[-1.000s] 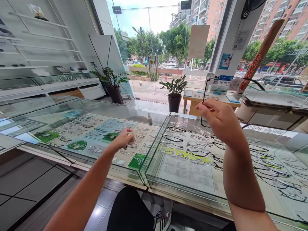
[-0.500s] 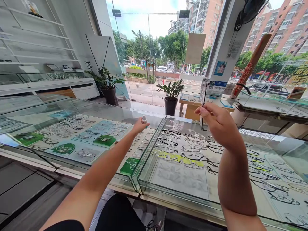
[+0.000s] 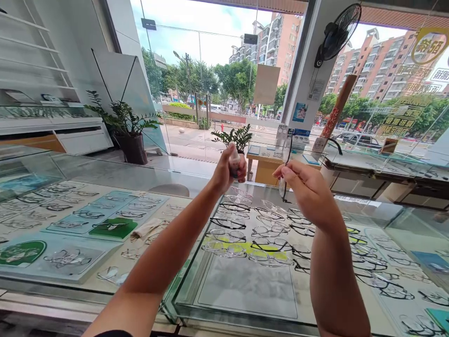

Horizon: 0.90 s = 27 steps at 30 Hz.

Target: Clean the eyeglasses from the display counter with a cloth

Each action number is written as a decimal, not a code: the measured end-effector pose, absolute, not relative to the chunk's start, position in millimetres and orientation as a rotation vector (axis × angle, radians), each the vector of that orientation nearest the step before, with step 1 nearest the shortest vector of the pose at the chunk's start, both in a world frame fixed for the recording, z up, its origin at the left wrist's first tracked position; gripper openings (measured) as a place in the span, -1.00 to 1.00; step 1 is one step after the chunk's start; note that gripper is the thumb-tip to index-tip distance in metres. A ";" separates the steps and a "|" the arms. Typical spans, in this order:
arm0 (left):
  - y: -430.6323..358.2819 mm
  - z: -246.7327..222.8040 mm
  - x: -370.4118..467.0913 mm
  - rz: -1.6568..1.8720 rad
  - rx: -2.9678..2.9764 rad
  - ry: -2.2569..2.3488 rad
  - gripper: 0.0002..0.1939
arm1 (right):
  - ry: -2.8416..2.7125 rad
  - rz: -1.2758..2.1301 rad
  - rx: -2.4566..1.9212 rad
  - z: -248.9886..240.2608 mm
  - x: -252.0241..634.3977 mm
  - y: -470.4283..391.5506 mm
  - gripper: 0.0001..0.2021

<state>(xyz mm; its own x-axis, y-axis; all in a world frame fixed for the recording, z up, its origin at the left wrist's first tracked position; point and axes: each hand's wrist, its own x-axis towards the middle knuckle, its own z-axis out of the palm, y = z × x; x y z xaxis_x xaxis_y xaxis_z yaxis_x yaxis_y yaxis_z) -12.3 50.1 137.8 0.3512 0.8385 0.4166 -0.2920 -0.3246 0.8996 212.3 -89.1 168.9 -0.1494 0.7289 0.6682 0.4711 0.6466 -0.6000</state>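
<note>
My left hand (image 3: 221,172) is closed around a small white spray bottle (image 3: 234,161), held upright with the thumb by its top. To its right, my right hand (image 3: 307,187) pinches a pair of dark-rimmed eyeglasses (image 3: 288,149), which hang edge-on with one lens above the fingers and one below. A short gap lies between bottle and eyeglasses. Both hands are raised over the glass display counter (image 3: 124,164). Rows of spectacle frames (image 3: 270,231) lie beneath its glass. A tan cloth (image 3: 147,228) rests left of my left forearm.
Potted plants stand beyond the counter, one (image 3: 130,145) at left and another (image 3: 242,135) behind my left hand. A wooden table (image 3: 264,175) is by the window. A wall fan (image 3: 338,35) hangs upper right, and another glass counter (image 3: 372,159) stands behind on the right.
My left hand has lifted the spray bottle off the counter and brought it up and right, near the eyeglasses. My right hand still pinches the eyeglasses. The view has shifted slightly right and up.
</note>
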 end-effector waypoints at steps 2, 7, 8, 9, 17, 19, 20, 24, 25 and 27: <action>29.9 145.1 -8.2 1.117 1.466 0.422 -0.19 | -1.823 0.376 -0.948 165.8 207.0 -82.6 -0.65; 12.2 151.4 -19.5 1.053 1.455 0.426 -0.07 | -1.813 0.665 -0.818 153.3 186.9 -57.8 -0.68; 13.5 150.4 -21.0 1.060 1.467 0.453 -0.08 | -1.786 0.738 -0.798 150.5 182.7 -53.3 -0.68; 15.5 148.7 -21.7 1.077 1.481 0.488 -0.10 | -1.754 0.815 -0.783 148.1 178.8 -49.5 -0.69; 26.7 131.8 -10.0 1.068 1.539 0.614 -0.19 | -1.702 1.039 -0.683 141.0 172.1 -42.1 -0.69; 26.3 129.9 -8.3 1.058 1.560 0.616 -0.20 | -1.730 1.069 -0.647 141.7 172.9 -44.1 -0.69; 26.0 129.5 -8.3 1.061 1.562 0.613 -0.20 | -1.739 1.082 -0.628 142.1 173.0 -45.1 -0.69; 24.7 131.9 -12.6 1.029 1.560 0.592 -0.17 | -1.714 1.088 -0.575 143.3 173.3 -46.5 -0.69; 24.4 132.9 -14.2 0.986 1.579 0.584 -0.17 | -1.690 1.074 -0.570 143.4 173.7 -45.6 -0.70; 23.7 134.6 -16.6 0.866 1.653 0.549 -0.17 | -1.626 1.035 -0.576 143.1 174.9 -42.3 -0.70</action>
